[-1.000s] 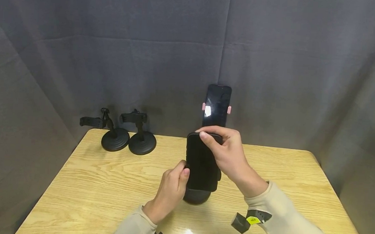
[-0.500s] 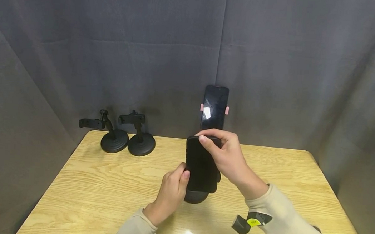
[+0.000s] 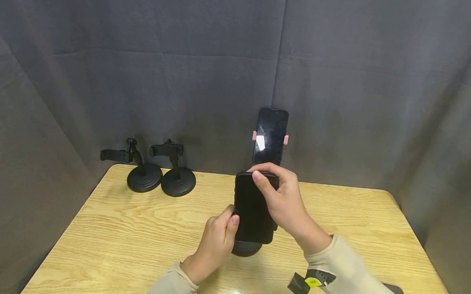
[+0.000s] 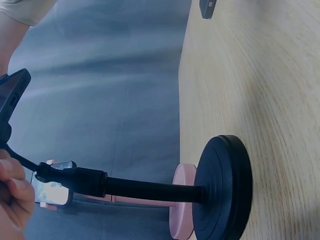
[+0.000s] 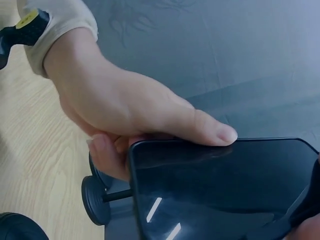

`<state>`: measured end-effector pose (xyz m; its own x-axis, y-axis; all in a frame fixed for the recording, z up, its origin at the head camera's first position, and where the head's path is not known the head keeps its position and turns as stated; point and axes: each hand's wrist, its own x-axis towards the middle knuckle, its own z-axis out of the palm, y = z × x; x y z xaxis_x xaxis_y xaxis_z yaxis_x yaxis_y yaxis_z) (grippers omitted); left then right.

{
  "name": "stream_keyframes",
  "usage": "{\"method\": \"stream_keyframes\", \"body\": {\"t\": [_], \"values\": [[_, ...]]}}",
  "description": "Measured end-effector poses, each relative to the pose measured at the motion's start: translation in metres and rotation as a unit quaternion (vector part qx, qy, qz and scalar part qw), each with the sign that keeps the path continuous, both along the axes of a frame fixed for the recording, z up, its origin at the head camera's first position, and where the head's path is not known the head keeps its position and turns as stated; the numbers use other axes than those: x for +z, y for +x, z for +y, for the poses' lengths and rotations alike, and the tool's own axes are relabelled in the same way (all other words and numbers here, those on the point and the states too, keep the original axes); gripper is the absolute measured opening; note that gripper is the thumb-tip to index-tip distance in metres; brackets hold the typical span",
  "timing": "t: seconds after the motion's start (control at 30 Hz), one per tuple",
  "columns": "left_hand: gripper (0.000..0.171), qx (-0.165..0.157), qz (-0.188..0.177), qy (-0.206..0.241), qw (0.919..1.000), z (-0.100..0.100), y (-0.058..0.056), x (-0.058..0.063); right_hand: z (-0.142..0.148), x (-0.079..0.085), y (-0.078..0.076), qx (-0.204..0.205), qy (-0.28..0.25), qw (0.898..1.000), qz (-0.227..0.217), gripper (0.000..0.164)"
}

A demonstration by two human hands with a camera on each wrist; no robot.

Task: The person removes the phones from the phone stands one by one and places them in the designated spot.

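Note:
A black smartphone (image 3: 252,211) stands upright over the round base (image 3: 247,249) of a black phone stand, screen toward me. My left hand (image 3: 215,240) grips its lower left edge, the thumb along the front and the fingers behind. At the top right corner, my right hand (image 3: 285,199) pinches the phone, its thumb on the front and the fingers behind. The left wrist view shows the stand's pole (image 4: 150,190) running from its base up to the joint behind the phone. In the right wrist view, the left thumb (image 5: 215,131) lies along the phone's edge.
A pink stand (image 4: 182,200) holding another phone (image 3: 271,135) is behind the hands. Two black phone stands (image 3: 144,177) with folded-over holders are at the back left of the wooden table (image 3: 133,235). Under the right forearm lies a dark flat device (image 3: 395,291). Grey curtains (image 3: 163,70) surround the table.
Both hands keep their hold on the phone, which stays nearly in place. The right forearm has shifted slightly, showing more of the flat device beneath it.

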<state>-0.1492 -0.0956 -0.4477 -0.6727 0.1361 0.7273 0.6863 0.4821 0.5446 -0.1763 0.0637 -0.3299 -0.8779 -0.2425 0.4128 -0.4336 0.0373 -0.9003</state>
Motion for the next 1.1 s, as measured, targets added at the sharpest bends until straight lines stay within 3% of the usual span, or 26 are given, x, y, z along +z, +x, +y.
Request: {"method": "stream_keyframes", "body": {"t": [0.3,1.1], "values": [[0.055,-0.005,0.005,0.003,1.0,0.001,0.001,-0.001,-0.003,-0.011,-0.002,-0.033,-0.021,0.997,0.066,0.011],[0.055,-0.014,-0.012,-0.009,0.9998,-0.004,0.002,-0.003,-0.009,-0.012,0.0,-0.028,-0.026,0.998,0.059,0.011]]}}
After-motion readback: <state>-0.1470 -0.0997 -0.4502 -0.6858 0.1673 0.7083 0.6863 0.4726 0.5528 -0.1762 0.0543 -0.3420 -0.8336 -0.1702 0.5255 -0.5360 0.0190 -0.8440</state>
